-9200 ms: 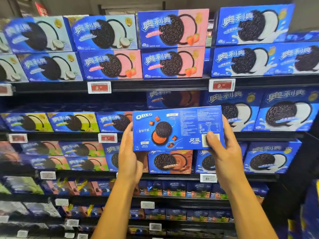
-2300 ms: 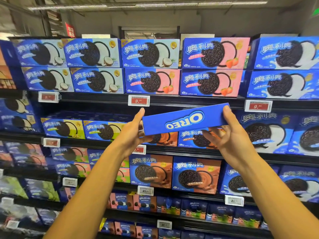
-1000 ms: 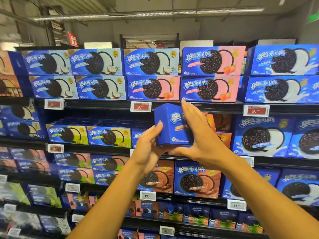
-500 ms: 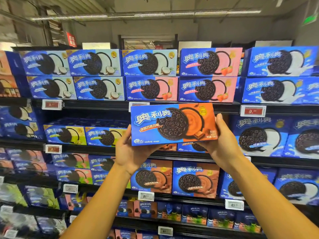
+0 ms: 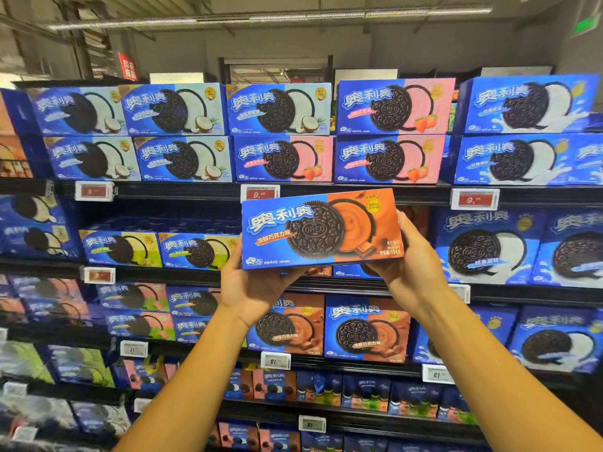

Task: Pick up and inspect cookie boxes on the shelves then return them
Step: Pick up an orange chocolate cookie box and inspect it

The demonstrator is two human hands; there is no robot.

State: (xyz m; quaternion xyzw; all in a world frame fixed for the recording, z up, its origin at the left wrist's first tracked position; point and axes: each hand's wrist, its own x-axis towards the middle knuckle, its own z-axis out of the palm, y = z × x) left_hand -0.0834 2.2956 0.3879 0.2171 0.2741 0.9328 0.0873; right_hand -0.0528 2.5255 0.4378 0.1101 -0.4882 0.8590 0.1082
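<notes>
A blue and orange chocolate Oreo box (image 5: 321, 231) faces me, held level in front of the second shelf (image 5: 326, 282). My left hand (image 5: 253, 288) grips its lower left corner from below. My right hand (image 5: 412, 269) grips its right end, thumb along the box's right edge. Behind the box, a dark gap in that shelf row shows a few more chocolate boxes (image 5: 321, 271), mostly hidden.
Shelves of Oreo boxes fill the view: coconut (image 5: 176, 109) and strawberry (image 5: 394, 106) on top, white-cream boxes (image 5: 486, 246) at right, larger chocolate boxes (image 5: 367, 327) below. Red price tags (image 5: 260, 193) line the shelf edges.
The box went from its back panel, to its narrow top edge, to an end-on turn, and now its front faces me. Since half a second ago it has scarcely moved.
</notes>
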